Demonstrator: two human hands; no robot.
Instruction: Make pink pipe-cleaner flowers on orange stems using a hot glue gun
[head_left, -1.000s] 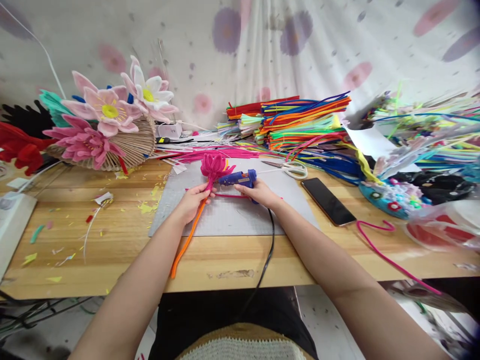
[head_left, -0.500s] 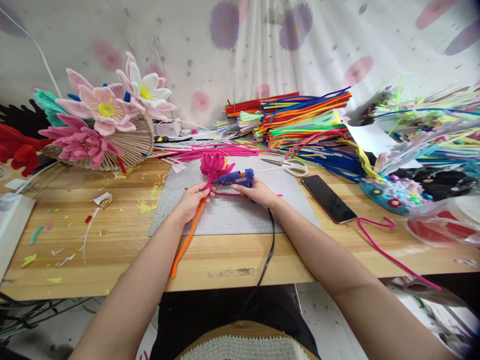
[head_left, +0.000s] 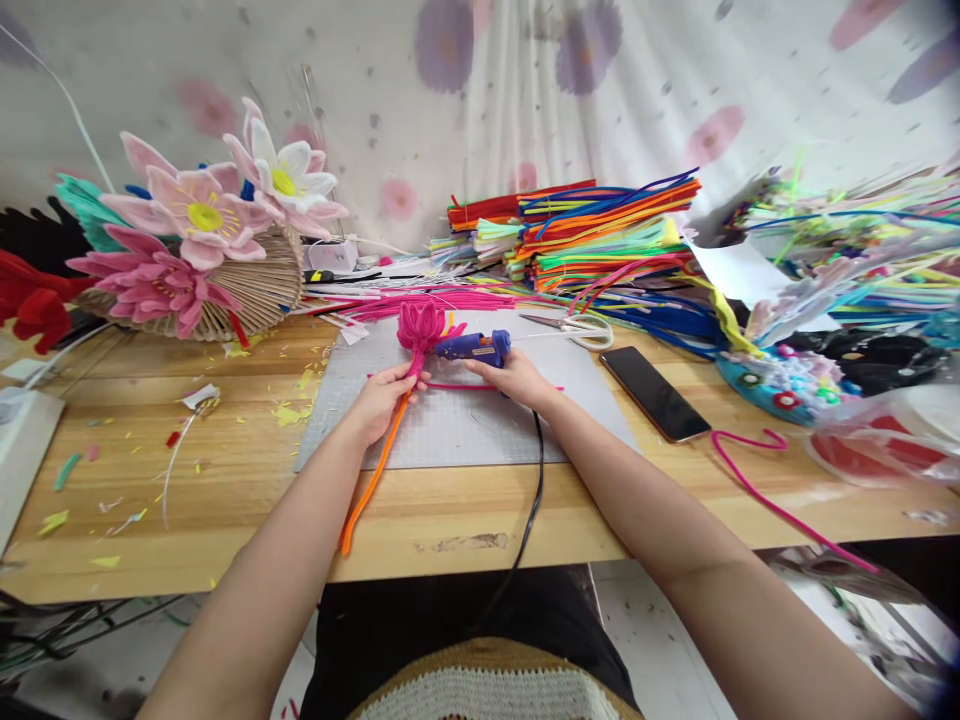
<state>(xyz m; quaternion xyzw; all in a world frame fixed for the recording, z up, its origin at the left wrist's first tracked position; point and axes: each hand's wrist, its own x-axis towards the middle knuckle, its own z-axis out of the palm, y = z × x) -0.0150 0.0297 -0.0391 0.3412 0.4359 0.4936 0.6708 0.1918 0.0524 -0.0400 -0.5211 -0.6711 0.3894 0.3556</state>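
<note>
My left hand (head_left: 379,400) is closed around the stem of a pipe-cleaner flower, just under its hot-pink head (head_left: 418,326). The flower's orange stem (head_left: 367,495) trails back past the table's front edge. My right hand (head_left: 514,377) grips a blue hot glue gun (head_left: 474,347) with its nozzle pointing left against the pink flower head. The gun's black cord (head_left: 534,500) runs down off the table. Both hands work over a grey cutting mat (head_left: 457,425). A loose pink pipe cleaner (head_left: 480,387) lies on the mat under my right hand.
A black phone (head_left: 654,393) and white-handled scissors (head_left: 581,327) lie right of the mat. Stacks of coloured pipe cleaners (head_left: 600,240) fill the back and right. Finished pink flowers on a woven fan (head_left: 202,240) stand at back left. A curled pink pipe cleaner (head_left: 757,480) lies at right.
The view has shifted slightly; both hands, the flower and the glue gun hold nearly the same pose, the gun's nozzle staying against the flower head.
</note>
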